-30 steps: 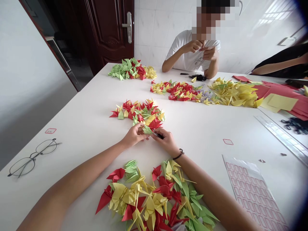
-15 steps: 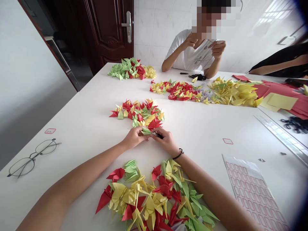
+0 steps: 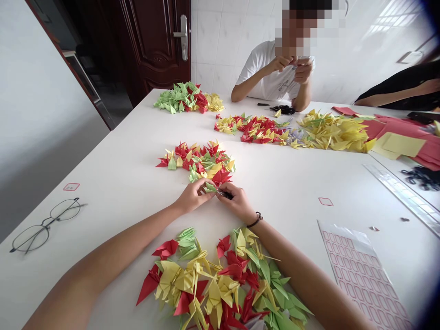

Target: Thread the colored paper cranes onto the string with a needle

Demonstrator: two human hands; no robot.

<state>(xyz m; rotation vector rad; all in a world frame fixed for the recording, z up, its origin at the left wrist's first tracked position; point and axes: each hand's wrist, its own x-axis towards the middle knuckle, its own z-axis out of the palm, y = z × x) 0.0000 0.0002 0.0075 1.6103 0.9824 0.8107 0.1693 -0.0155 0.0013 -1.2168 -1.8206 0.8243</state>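
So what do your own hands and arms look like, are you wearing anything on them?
The right hand has a thin, dark bracelet at its wrist, with a small knobbly bit. The left hand has nothing at the wrist. No gloves or sleeves show.

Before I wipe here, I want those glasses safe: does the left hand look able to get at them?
Probably yes: nothing visible stands between the left hand and the glasses. It holds a green folded paper, though, so it would likely need to let go first.
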